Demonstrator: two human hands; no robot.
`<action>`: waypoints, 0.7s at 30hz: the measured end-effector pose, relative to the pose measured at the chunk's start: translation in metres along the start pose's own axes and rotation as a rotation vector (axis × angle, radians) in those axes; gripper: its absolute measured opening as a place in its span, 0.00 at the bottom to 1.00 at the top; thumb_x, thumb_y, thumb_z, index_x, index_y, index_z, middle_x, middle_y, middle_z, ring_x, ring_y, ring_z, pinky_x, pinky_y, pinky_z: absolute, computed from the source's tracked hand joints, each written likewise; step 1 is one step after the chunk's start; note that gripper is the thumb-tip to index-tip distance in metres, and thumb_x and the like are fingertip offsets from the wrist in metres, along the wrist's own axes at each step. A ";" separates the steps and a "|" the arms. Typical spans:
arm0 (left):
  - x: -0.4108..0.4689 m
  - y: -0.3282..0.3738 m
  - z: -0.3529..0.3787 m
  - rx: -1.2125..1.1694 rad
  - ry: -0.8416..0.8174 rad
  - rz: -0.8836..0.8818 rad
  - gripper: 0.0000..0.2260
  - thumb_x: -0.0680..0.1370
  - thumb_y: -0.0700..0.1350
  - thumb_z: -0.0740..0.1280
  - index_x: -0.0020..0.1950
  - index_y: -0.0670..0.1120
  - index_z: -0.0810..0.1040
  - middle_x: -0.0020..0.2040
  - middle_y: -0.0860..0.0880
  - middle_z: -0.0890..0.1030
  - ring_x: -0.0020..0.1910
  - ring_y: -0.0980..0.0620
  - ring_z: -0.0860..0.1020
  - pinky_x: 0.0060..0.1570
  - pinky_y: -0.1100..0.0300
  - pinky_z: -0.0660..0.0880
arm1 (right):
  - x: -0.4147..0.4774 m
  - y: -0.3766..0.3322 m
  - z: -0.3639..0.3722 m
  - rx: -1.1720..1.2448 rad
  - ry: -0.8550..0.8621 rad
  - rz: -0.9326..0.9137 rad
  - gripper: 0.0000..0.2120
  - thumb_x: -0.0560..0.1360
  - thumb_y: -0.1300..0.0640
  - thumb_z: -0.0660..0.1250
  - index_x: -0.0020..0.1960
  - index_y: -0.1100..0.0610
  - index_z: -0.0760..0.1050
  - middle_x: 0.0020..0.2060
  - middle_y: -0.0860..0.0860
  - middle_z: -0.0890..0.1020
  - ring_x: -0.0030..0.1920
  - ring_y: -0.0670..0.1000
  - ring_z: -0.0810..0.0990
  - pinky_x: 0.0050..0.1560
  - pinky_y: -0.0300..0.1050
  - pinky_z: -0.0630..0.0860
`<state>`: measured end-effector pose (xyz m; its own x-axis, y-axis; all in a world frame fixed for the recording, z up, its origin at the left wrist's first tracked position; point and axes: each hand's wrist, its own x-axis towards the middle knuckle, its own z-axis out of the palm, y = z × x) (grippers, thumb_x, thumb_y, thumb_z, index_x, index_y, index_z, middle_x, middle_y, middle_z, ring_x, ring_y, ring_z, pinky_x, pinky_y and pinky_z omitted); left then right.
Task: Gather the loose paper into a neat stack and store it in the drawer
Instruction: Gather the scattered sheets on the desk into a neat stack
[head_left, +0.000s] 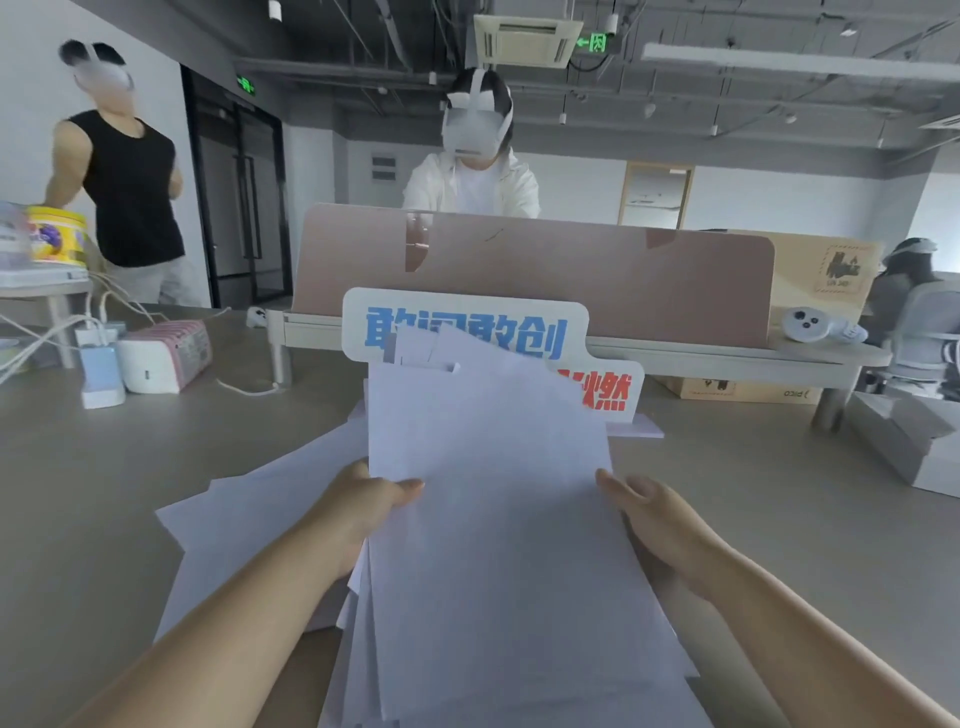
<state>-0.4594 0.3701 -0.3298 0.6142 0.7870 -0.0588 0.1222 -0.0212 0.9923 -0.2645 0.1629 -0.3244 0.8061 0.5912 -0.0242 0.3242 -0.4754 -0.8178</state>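
Observation:
A thick bundle of white paper sheets is lifted in front of me, its edges uneven and fanned at the bottom. My left hand grips the bundle's left edge, thumb on top. My right hand holds the right edge, thumb along the sheet. More loose sheets lie spread on the beige table to the left, under my left forearm. No drawer is in view.
A white sign with blue and red characters stands behind the papers. Chargers and a pink-white box sit at the left with cables. A pink desk divider, a white controller, cardboard boxes and three people lie beyond.

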 end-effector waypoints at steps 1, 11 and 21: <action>-0.004 0.004 0.000 -0.050 -0.012 0.034 0.11 0.75 0.37 0.69 0.56 0.45 0.80 0.49 0.50 0.84 0.51 0.49 0.81 0.47 0.59 0.74 | 0.001 0.001 -0.001 0.164 -0.039 -0.019 0.28 0.72 0.34 0.62 0.55 0.58 0.78 0.46 0.51 0.86 0.47 0.54 0.84 0.56 0.54 0.78; -0.018 0.006 0.025 -0.019 -0.185 -0.081 0.15 0.70 0.51 0.73 0.55 0.48 0.83 0.53 0.49 0.86 0.55 0.47 0.82 0.64 0.48 0.73 | 0.006 0.002 -0.009 0.627 -0.285 0.001 0.13 0.74 0.65 0.66 0.57 0.68 0.79 0.50 0.65 0.85 0.46 0.65 0.85 0.50 0.61 0.80; -0.002 -0.007 -0.023 1.296 -0.117 -0.253 0.38 0.74 0.71 0.46 0.79 0.54 0.47 0.80 0.46 0.44 0.78 0.40 0.46 0.74 0.40 0.49 | 0.012 0.031 -0.045 0.661 -0.175 0.143 0.12 0.74 0.65 0.65 0.56 0.65 0.78 0.48 0.64 0.85 0.36 0.61 0.86 0.34 0.54 0.83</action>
<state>-0.4793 0.3834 -0.3340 0.5193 0.8003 -0.2997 0.8535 -0.5034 0.1348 -0.2224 0.1263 -0.3238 0.7088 0.6749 -0.2049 -0.1932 -0.0936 -0.9767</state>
